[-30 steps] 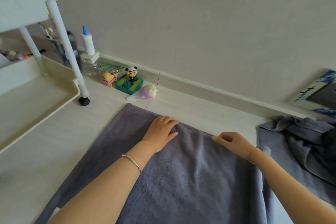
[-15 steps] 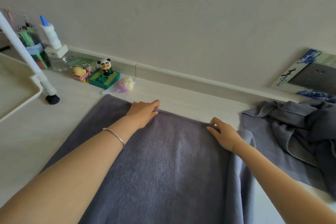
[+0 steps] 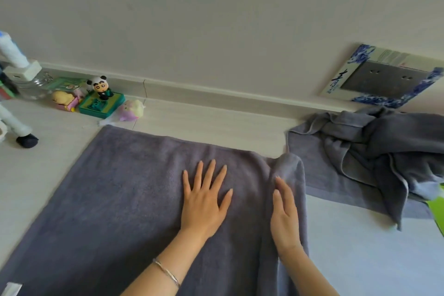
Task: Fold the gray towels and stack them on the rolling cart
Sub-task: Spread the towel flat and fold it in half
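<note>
Gray towel lies spread on the floor, long axis running away leftward; left hand presses flat on it, fingers splayed, right hand open along its rumpled right edge. Beyond, unfolded towels wait.

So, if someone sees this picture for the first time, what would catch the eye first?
Probably the two bare hands in the middle: the left hand pressed flat, fingers spread, on the spread gray towel, the right hand along its bunched right edge. Next, the crumpled gray towels at right, and the panda figurine by the wall.
</note>
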Action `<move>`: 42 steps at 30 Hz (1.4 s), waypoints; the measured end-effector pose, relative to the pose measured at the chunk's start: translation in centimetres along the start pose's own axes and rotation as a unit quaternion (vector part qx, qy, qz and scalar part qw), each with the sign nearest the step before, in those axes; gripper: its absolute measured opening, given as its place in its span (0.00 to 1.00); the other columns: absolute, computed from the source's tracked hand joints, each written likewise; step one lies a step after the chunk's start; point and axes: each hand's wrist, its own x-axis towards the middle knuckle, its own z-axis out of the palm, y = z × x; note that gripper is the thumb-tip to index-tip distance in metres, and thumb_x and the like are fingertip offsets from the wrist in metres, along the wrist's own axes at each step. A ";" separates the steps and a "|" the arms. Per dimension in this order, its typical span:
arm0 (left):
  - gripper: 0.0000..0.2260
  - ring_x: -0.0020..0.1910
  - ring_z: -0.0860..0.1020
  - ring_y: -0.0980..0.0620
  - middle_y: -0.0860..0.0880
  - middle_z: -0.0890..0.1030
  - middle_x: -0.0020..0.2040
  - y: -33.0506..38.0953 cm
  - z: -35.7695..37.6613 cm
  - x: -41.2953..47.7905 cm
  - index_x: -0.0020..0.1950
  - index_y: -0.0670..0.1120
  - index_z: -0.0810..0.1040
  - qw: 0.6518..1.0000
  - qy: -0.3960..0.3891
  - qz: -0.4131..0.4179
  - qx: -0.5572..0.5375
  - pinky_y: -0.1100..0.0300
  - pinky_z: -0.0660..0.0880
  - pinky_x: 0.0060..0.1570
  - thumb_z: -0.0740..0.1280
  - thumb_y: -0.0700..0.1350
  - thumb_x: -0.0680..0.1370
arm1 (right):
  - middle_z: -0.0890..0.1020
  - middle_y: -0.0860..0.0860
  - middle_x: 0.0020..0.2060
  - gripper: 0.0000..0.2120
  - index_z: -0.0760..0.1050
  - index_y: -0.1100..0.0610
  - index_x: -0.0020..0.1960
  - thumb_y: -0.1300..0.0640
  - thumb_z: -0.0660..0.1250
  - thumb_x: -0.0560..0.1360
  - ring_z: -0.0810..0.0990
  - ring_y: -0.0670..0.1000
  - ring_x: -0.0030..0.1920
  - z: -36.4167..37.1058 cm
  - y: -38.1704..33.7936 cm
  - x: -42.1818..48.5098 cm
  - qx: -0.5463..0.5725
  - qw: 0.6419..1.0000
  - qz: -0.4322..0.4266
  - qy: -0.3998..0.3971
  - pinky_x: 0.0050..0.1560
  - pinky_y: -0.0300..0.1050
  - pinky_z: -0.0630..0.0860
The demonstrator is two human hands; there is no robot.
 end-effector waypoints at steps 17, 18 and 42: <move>0.25 0.73 0.62 0.41 0.45 0.63 0.75 0.4 -1.2 -0.6 0.75 0.53 0.59 0.998 0.011 0.055 -0.008 0.37 0.55 0.70 0.39 0.57 0.82 | 0.73 0.44 0.46 0.09 0.78 0.48 0.46 0.46 0.70 0.68 0.69 0.44 0.47 -5.6 6.0 -8.2 -0.251 0.956 -0.107 0.110 0.51 0.36 0.61; 0.25 0.73 0.62 0.41 0.45 0.64 0.75 0.9 -1.4 -1.5 0.75 0.52 0.61 0.997 0.019 0.065 -0.023 0.39 0.54 0.71 0.39 0.56 0.82 | 0.74 0.43 0.45 0.07 0.78 0.47 0.45 0.46 0.70 0.69 0.69 0.44 0.46 -5.5 5.8 -8.2 -0.256 0.955 -0.112 0.100 0.50 0.36 0.60; 0.30 0.71 0.67 0.44 0.47 0.68 0.73 4.7 -0.5 -11.4 0.73 0.49 0.66 0.992 -0.054 0.109 -0.021 0.40 0.58 0.69 0.36 0.58 0.82 | 0.78 0.49 0.45 0.08 0.73 0.57 0.51 0.54 0.66 0.76 0.76 0.51 0.45 -16.3 5.4 -10.7 -0.131 0.986 0.063 0.078 0.43 0.38 0.71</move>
